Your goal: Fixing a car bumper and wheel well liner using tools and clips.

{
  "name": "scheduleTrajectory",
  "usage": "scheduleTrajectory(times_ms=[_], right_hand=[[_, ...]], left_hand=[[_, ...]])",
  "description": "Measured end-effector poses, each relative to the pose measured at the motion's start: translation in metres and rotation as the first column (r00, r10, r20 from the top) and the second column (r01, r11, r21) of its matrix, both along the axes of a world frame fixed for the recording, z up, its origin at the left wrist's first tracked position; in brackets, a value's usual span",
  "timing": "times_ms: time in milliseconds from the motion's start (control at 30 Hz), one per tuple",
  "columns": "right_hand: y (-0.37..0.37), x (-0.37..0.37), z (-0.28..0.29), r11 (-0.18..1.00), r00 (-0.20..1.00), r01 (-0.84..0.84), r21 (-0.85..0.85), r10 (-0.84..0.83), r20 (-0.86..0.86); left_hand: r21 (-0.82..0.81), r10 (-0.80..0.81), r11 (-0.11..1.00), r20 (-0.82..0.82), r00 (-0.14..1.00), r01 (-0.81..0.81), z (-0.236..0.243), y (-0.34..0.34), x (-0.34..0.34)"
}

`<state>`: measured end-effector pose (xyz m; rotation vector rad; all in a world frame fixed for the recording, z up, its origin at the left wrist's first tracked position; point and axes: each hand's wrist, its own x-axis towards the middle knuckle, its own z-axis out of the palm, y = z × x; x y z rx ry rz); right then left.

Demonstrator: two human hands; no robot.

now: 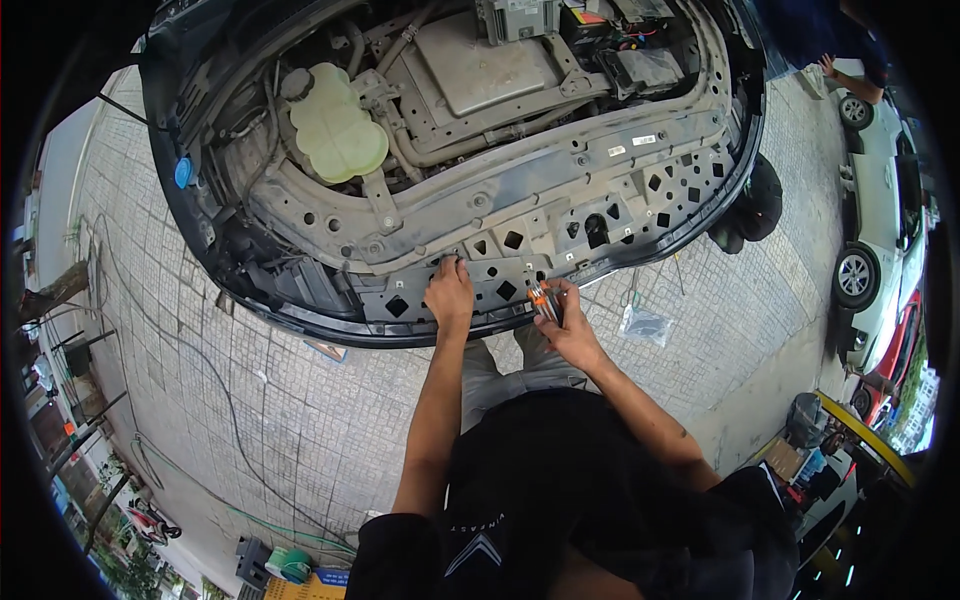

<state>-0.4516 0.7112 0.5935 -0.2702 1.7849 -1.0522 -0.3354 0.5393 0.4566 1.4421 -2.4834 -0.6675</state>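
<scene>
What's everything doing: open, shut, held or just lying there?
Left hand: fingers bunched at the front panel.
Right hand: closed around the orange tool.
Orange tool: held.
Front panel: exposed, dusty-looking.
Engine bay: uncovered.
Pale green tank: dark cap on.
Blue cap: looks shut.
Clear bag: lying on the paving.

Free gap between left grip (450,297) and orange tool (541,297), perforated panel (491,287) beneath as obstacle.

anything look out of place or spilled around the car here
No spill or damage stands out. A clear plastic bag lies loose on the paving, right of the right hand, a bit odd because it looks dropped there.
</scene>
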Motion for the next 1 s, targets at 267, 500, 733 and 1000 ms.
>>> scheduleTrajectory(times_ms=[267,500,733,1000], right_hand=[[0.005,-0.076,-0.013,0.977,0.975,-0.204,-0.054,0.198,-0.097],[-0.010,-0.110,-0.008,0.925,0.919,-0.378,-0.027,0.372,-0.132],[-0.044,-0.120,0.016,0.785,0.785,-0.612,-0.094,0.589,-0.194],[-0.117,-0.108,0.015,0.337,0.109,-0.920,0.201,0.712,-0.694]], left_hand=[[-0.018,0.330,0.944,-0.025,0.944,-0.331,0.004,0.012,-0.042],[0.201,0.790,0.613,-0.139,0.597,-0.764,-0.006,0.032,-0.077],[0.787,0.932,0.186,-0.331,-0.147,-0.588,-0.037,0.029,-0.080],[0.954,0.935,0.119,-0.201,-0.293,-0.274,-0.034,0.036,-0.073]])
